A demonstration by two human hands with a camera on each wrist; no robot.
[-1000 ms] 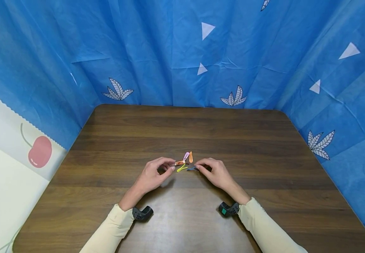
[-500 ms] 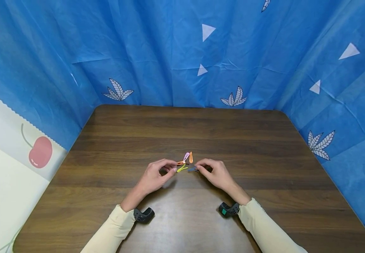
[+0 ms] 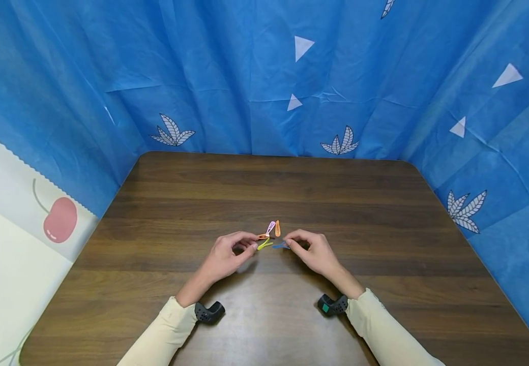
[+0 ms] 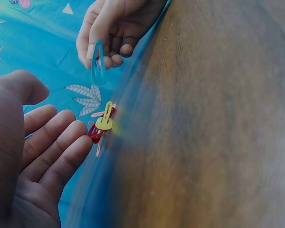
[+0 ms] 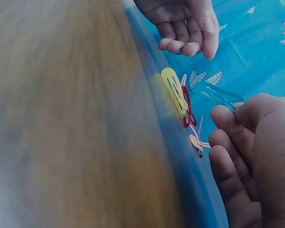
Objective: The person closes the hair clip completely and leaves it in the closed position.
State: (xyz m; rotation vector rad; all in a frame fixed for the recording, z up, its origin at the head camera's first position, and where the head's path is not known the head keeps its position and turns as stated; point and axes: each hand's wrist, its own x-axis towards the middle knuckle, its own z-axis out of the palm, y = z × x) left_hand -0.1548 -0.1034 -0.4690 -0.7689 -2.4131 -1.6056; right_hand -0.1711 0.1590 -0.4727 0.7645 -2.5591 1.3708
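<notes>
My right hand [image 3: 314, 250] pinches a blue snap hair clip [image 3: 280, 246] between thumb and forefinger. In the left wrist view this blue clip hangs from the fingertips, clear of the other clips. My left hand [image 3: 228, 254] is at the left side of the small group of clips, its thumb apart from relaxed fingers, holding nothing. Nearest to its fingertips are a yellow hair clip [image 3: 264, 244] and an orange-red clip [image 3: 263, 236]; whether they touch I cannot tell. A pink clip [image 3: 270, 226] and an orange clip [image 3: 277, 229] lie just beyond.
The clips lie on a brown wooden table [image 3: 264, 188] with rounded corners. Blue patterned curtains [image 3: 228, 76] hang behind and at both sides. A pale sheet with a cherry print [image 3: 60, 218] is at the left. Both wrists wear black devices [image 3: 209, 312].
My left hand has shifted slightly to the right, closer to the yellow and orange-red clips. The right hand keeps its pinch on the blue clip, which has turned a little.
</notes>
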